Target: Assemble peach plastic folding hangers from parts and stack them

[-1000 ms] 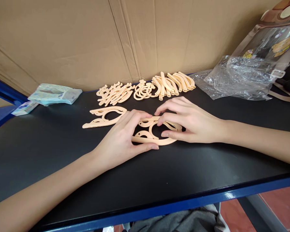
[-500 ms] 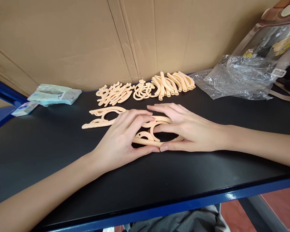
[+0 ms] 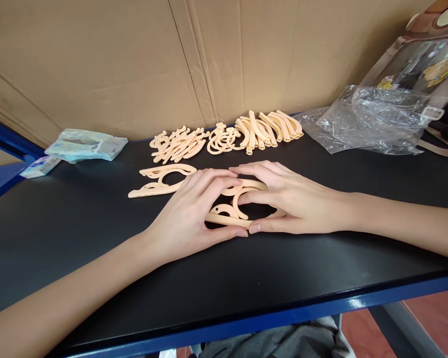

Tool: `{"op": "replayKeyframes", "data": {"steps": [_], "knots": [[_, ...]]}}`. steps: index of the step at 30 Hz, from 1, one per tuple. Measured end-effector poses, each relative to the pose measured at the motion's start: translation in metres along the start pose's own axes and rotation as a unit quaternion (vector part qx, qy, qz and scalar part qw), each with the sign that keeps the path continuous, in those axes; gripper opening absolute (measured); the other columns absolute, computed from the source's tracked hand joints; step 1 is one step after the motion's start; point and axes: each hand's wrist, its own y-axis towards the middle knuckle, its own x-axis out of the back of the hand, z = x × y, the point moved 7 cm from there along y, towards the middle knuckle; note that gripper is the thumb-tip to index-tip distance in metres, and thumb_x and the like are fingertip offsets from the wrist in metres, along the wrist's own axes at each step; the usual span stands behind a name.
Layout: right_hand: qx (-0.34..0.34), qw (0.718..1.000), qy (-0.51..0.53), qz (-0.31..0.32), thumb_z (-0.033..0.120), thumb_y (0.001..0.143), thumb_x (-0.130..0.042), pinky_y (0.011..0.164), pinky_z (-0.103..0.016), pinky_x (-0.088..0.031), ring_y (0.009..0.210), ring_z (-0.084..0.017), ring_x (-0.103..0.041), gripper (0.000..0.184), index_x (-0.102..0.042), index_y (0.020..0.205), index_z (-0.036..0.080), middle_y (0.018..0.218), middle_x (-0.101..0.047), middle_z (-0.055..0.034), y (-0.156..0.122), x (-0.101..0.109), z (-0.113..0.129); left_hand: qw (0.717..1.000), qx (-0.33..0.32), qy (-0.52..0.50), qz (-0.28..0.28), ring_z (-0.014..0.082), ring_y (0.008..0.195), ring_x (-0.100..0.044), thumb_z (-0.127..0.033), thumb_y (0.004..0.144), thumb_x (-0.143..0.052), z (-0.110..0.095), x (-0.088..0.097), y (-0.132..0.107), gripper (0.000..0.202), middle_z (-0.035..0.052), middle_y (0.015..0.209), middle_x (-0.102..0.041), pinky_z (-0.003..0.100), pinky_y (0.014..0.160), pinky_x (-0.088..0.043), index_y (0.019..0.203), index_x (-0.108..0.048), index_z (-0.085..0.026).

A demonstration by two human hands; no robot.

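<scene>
On the black tabletop, my left hand (image 3: 194, 214) and my right hand (image 3: 289, 199) close around a beige plastic folding hanger (image 3: 229, 221) from both sides. Its curved pieces show between my fingers, while its two ends are partly covered. My thumbs press along the near edge and nearly meet tip to tip. The fingertips reach over the far edge. Just beyond my left hand lies a second folded hanger (image 3: 149, 191), flat on the table and partly hidden by that hand.
Behind are piles of loose beige parts: slim arms (image 3: 182, 144), hook-shaped pieces (image 3: 222, 139) and curved tubes (image 3: 269, 130). A tissue pack (image 3: 84, 144) lies at left. Crumpled clear plastic (image 3: 373, 122) and a strapped bottle (image 3: 414, 59) stand at right, against a cardboard wall (image 3: 108, 59).
The view has shifted very slightly. Both hands keep their grip on the hanger, with the fingertips at its far edge a touch closer together.
</scene>
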Motion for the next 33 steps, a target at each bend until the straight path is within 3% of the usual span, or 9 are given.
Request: {"op": "replayKeyframes", "data": {"steps": [33], "knots": [[-0.008,1.000,0.017,0.010,0.051,0.093,-0.055,0.107,-0.048,-0.034,0.131,-0.028,-0.041,0.037,-0.063,0.113,0.021,0.146,-0.043,-0.0144,-0.0002,-0.0002,-0.0004,1.000,0.002,0.004,-0.012,0.0262,0.117,-0.054,-0.055,0.081,-0.071,0.0004,0.0011,-0.0011,0.059,0.0098,0.129,-0.055,0.039,0.100,-0.041,0.124,-0.048,-0.021]]}}
